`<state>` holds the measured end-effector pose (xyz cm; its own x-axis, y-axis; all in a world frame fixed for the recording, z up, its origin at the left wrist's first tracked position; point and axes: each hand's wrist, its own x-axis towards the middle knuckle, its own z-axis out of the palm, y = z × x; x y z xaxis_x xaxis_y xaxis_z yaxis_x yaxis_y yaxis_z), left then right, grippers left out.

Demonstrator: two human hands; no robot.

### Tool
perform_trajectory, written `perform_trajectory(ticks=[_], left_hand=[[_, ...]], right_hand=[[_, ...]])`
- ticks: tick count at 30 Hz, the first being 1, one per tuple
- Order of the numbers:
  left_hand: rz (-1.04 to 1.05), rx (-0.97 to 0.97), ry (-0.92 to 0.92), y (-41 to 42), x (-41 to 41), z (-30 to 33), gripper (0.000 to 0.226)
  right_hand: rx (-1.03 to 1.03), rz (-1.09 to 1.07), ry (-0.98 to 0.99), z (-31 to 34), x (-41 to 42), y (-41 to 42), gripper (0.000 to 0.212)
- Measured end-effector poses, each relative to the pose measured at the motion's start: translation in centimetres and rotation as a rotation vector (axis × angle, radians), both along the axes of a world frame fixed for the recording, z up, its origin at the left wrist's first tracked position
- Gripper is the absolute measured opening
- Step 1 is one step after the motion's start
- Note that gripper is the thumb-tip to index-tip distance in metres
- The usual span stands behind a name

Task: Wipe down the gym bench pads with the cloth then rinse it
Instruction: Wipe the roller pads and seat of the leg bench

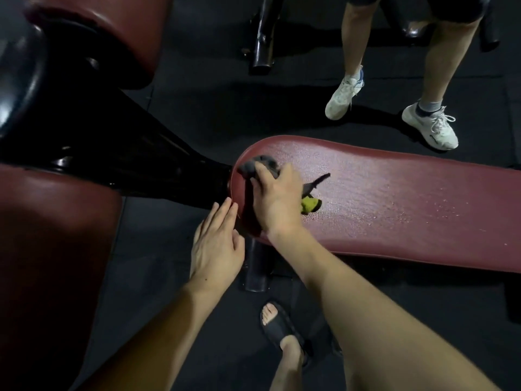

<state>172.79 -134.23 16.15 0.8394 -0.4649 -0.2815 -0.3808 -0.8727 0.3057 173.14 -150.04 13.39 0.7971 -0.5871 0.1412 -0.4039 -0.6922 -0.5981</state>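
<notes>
The long red bench pad (394, 210) lies flat, running from the middle of the view out toward 3 o'clock. Its rounded end points to 9 o'clock, and just past that end a shiny black frame (118, 153) slopes up toward 10 o'clock. The pad's near edge has a thin pale line along it. Most of the pad toward 3 o'clock is bare, and it looks speckled with small wet drops.

The right hand (277, 198) is pressed down on the rounded end of the pad, with its fingers curled over a grey cloth (260, 163). The cloth bunches out past the fingertips at 11 o'clock, and a thin grey tail and a yellow-green bit (310, 205) stick out from under the hand at 3 o'clock.

The left hand (215, 246) holds nothing. Its fingers are straight and close together, and the tips sit right at the pad's near edge (I cannot tell if they really touch it). The two hands are close but apart.

Two more red pads sit nearby, one (48, 258) at 8 o'clock and one (112, 32) at 11 o'clock. The floor (197, 114) is dark rubber matting. A foot in a black sandal (279, 328) stands at 6 o'clock, under the arms. Another person's legs in white sneakers (431, 127) stand at 1 o'clock, across the pad, with open floor between them and it.
</notes>
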Motion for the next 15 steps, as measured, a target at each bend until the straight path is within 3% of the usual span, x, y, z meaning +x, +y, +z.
perform_trajectory(ticks=[3,7,11,15], left_hand=[[-0.003,-0.004,0.006,0.2,-0.1,-0.1,0.063],[0.009,-0.010,0.035,0.3,-0.3,-0.1,0.064],[0.009,-0.013,0.052,0.6,-0.3,-0.1,0.065],[0.023,-0.004,0.048,1.3,-0.3,-0.1,0.060]], right_hand=[[-0.044,0.138,-0.001,-0.8,-4.0,-4.1,0.031],[0.024,-0.224,0.109,-3.1,-10.6,-9.3,0.034],[0.100,-0.465,0.072,-2.3,-6.6,-3.6,0.032],[0.039,-0.030,0.015,-0.3,-5.2,2.7,0.032]])
